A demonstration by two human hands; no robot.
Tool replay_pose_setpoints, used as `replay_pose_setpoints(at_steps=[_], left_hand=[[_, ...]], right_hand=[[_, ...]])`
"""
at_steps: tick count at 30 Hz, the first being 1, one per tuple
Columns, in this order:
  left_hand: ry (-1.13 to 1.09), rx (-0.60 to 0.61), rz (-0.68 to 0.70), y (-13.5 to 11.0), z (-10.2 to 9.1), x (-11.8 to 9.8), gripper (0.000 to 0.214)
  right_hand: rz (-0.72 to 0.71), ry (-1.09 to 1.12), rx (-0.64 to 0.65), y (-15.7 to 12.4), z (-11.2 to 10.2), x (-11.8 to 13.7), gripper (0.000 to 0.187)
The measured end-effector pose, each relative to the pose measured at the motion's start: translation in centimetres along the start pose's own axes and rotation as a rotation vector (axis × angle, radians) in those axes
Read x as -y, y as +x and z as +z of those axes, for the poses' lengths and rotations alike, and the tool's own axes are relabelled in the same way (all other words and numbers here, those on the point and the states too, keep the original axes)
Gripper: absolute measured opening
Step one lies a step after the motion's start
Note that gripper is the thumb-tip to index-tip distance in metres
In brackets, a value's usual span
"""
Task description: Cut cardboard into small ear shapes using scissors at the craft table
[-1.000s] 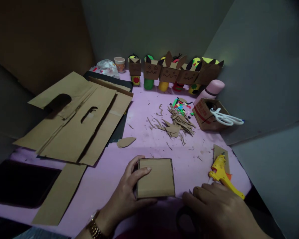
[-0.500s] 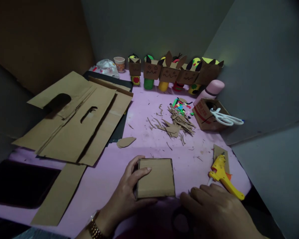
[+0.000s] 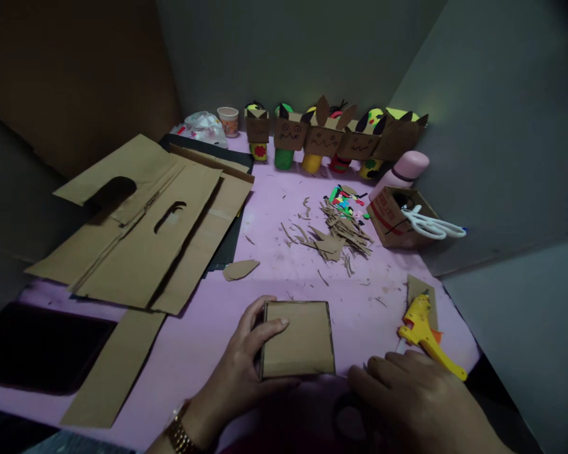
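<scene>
My left hand [image 3: 248,353] is closed around the left side of a square cardboard box [image 3: 299,340], thumb lying on its top face. The box has dark edges and is held just above the near edge of the table. To the right, my right hand [image 3: 414,391] is curled around a pair of scissors [image 3: 348,413]. Their dark handle loop shows dimly under the fingers, and a thin blade tip points at the box's lower right corner. Beyond my right hand lies a yellow glue gun [image 3: 419,325] on a cardboard piece.
Large cardboard sheets [image 3: 137,233] and a dark tablet-like slab [image 3: 42,347] cover the left. Cardboard scraps [image 3: 338,233] lie mid-table near a leaf-shaped cutout [image 3: 240,270]. Behind stand animal-faced cardboard figures [image 3: 291,135], a paper cup [image 3: 228,121], a pink bottle [image 3: 409,167] and a small box [image 3: 392,217] with white cable.
Almost nothing differs. My right hand and the scissors have shifted very slightly to the right; the left hand keeps its hold on the box.
</scene>
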State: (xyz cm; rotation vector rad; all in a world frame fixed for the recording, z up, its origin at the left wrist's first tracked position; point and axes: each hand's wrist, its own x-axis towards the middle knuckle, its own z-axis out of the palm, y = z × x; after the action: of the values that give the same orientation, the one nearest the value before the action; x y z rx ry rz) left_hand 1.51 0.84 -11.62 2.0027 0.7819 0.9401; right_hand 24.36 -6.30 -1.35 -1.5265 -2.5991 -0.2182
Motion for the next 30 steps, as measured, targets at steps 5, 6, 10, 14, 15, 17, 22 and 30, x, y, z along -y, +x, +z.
replay_pose_setpoints(at_steps=[5, 6, 10, 14, 15, 17, 22, 30], left_hand=[[0.012, -0.004, -0.005, -0.13, -0.01, -0.1, 0.069], [0.01, -0.005, -0.003, -0.17, 0.01, -0.06, 0.069], [0.008, -0.002, -0.015, -0.25, 0.05, 0.11, 0.072], [-0.001, 0.002, -0.021, -0.16, 0.0, 0.03, 0.073], [-0.004, 0.004, -0.021, -0.12, -0.01, -0.01, 0.073], [-0.008, 0.01, -0.023, -0.09, -0.03, -0.05, 0.073], [-0.008, 0.002, -0.016, -0.17, 0.01, 0.07, 0.073], [0.006, -0.005, -0.009, -0.04, -0.07, -0.03, 0.071]], right_hand=[[0.01, 0.011, -0.032, 0.16, 0.12, -0.02, 0.011], [0.018, 0.013, -0.061, 0.21, 0.17, -0.01, 0.013], [0.017, 0.028, -0.093, 0.43, -0.07, 0.02, 0.024], [0.018, 0.036, -0.055, 0.62, -0.65, 0.07, 0.029], [0.02, 0.036, -0.053, 0.61, -0.71, 0.09, 0.03], [0.024, 0.03, -0.043, 0.53, -0.69, 0.09, 0.029], [0.012, 0.037, -0.051, 0.45, -0.52, -0.03, 0.028], [0.032, 0.067, -0.05, 0.53, -0.51, -0.07, 0.027]])
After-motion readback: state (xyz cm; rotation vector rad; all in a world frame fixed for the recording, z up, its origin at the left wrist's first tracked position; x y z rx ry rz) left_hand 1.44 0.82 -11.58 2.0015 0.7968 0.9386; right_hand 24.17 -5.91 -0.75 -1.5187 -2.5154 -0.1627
